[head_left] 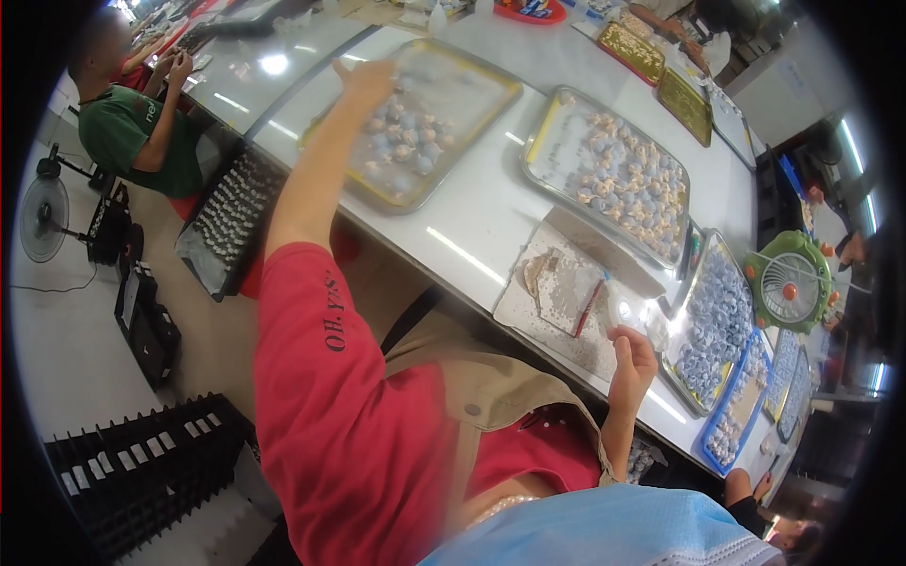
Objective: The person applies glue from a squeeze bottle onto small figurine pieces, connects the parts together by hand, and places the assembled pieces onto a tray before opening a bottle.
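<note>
My left hand (366,83) is stretched out over a metal tray (500,99), a little blurred. One finger points out to the left, apart from the others, and nothing shows in its grasp. Below it, small round blue-grey and peach pieces (406,141) lie grouped on the tray. My right hand (630,363) is closed in a pinch at the table's front edge. What its fingertips hold, if anything, I cannot make out. Beside it is a shallow cardboard box (514,300), with a red stick-like tool (591,307) and a tan scrap (542,276) in it.
A second tray (540,151) holds many similar pieces. Further right stand a tray of blue-grey pieces (713,311), a blue-rimmed tray (714,455) and a green fan (791,283). A person in green (127,127) sits at the left. Black racks (151,472) stand low left.
</note>
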Demonstrator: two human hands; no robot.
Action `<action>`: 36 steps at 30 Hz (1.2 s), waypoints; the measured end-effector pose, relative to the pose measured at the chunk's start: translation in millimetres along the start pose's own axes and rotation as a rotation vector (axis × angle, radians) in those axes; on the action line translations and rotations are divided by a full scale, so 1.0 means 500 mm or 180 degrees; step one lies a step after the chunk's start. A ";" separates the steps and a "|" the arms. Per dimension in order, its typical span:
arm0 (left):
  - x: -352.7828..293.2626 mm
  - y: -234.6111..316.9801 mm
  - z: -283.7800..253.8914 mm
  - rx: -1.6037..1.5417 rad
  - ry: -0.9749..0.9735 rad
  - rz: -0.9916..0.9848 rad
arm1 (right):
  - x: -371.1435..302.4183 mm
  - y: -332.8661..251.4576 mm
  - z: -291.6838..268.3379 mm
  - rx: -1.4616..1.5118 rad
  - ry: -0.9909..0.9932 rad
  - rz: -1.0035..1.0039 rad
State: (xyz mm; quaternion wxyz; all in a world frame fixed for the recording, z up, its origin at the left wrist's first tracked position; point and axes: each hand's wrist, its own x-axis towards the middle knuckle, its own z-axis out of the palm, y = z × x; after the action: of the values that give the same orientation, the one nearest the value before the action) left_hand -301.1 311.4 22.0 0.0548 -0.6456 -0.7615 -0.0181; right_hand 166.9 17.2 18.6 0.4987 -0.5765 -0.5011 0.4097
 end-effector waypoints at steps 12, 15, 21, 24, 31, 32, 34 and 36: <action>-0.066 -0.150 0.057 -0.1469 0.1318 -0.0146 | -0.054 0.088 -0.013 -0.1342 0.0739 -0.0909; -0.070 -0.127 0.048 -0.1589 0.1003 -0.0039 | -0.056 0.104 -0.003 -0.1516 0.0845 -0.1162; -0.036 -0.131 0.079 -0.1659 0.0692 0.0193 | -0.048 0.122 0.006 -0.1648 0.0745 -0.1100; -0.028 -0.145 0.093 -0.2250 0.0882 0.0208 | -0.049 0.122 0.018 -0.1540 0.0849 -0.0983; -0.053 -0.138 0.074 -0.5124 0.0185 -0.0239 | -0.046 0.124 0.019 -0.1311 0.0701 -0.0872; -0.056 -0.141 0.077 -0.5121 0.0234 -0.0286 | -0.045 0.120 0.020 -0.1306 0.0693 -0.0860; -0.060 -0.150 0.092 -0.5106 0.0271 -0.0341 | -0.044 0.109 0.024 -0.1236 0.0653 -0.0734; -0.055 -0.163 0.112 -0.4079 0.0891 -0.0490 | -0.042 0.112 0.024 -0.1252 0.0663 -0.0734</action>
State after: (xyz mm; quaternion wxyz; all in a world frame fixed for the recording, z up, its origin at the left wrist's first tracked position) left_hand -380.5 276.3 -32.9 -0.2432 -0.4857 -0.6297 -0.5554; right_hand 161.2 -1.6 -39.1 0.4693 -0.6406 -0.5796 0.1830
